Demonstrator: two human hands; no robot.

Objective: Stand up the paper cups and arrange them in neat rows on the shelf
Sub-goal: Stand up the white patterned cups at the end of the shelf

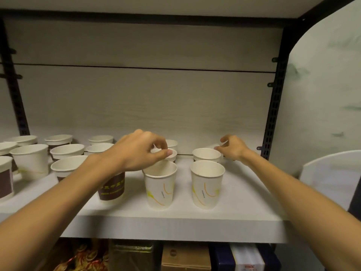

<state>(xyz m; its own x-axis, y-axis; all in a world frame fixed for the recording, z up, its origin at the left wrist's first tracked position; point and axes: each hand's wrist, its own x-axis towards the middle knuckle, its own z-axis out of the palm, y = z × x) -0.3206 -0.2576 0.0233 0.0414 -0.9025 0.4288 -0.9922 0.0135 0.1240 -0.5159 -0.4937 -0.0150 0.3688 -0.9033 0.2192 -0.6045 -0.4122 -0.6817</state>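
left hand (142,151) pinches rim of a middle paper cup (172,155) | right hand (233,147) grips a cup lying at the back right (215,146) | other cups stand in rows on white shelf (175,222)

The left hand (140,151) hides part of a brown-banded cup (112,187); leftmost cups (5,177) are cropped.

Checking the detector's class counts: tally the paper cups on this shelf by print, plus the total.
Brown-banded paper cups: 5
Yellow-swirl paper cups: 3
Paper cups with print hidden: 8
Total: 16, counting the partly covered one at the right hand.
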